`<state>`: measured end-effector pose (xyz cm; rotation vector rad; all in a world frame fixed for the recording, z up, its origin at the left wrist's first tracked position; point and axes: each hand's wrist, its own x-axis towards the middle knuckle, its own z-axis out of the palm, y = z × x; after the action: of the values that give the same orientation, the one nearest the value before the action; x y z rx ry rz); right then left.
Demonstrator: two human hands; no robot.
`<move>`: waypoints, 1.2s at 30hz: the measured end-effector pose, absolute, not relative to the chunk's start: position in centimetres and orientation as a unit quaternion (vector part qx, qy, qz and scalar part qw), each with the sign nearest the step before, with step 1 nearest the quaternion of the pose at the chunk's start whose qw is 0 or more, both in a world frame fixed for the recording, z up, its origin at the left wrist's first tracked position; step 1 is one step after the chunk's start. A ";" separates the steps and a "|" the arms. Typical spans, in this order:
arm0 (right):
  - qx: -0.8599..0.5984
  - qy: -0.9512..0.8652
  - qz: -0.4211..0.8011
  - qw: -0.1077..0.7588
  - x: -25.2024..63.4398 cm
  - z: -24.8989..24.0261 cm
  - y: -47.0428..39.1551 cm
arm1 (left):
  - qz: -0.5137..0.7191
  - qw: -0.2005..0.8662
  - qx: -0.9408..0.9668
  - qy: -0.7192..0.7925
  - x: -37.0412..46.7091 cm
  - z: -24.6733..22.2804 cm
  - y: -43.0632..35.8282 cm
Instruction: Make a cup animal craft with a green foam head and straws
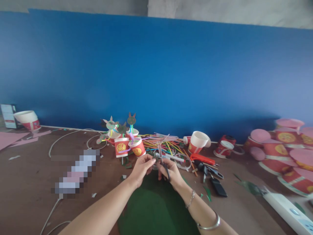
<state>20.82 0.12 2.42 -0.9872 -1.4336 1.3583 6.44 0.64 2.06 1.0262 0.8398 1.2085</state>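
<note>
My left hand [144, 168] pinches a small dark green piece [156, 159] between thumb and fingers. Close beside it, my right hand [170, 171] is closed on a pair of scissors [160, 153], whose blades point up and away from me beside the piece. Below both hands lies a large dark green sheet [156, 205]. Just behind them is a pile of colored sticks [168, 143] with a white marker [176, 158]. Red and white paper cups [121, 147] with animal-head cutouts [131, 119] stand behind my left hand.
On the right are an orange-red tool [202, 159], keys with a black fob [218, 186], a white power strip [286, 209] and cups with pink discs [288, 137]. A pixelated object [78, 173] with a cable lies left. A blue panel [156, 75] rises behind the brown table [26, 186].
</note>
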 end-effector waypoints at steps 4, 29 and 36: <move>-0.396 -0.612 0.556 0.400 20.6 2.4 0.0 | 0.545 0.636 0.414 0.356 6.3 2.1 0.7; -0.371 -0.645 0.547 0.384 20.9 1.4 0.4 | 0.566 0.650 0.377 0.339 6.4 2.4 0.5; -0.375 -0.644 0.548 0.380 20.7 2.0 0.2 | 0.580 0.640 0.365 0.348 6.7 2.5 0.2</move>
<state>20.69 0.15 1.98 -0.9581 -1.6447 1.3987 6.75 0.20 2.51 0.8335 0.7940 1.3223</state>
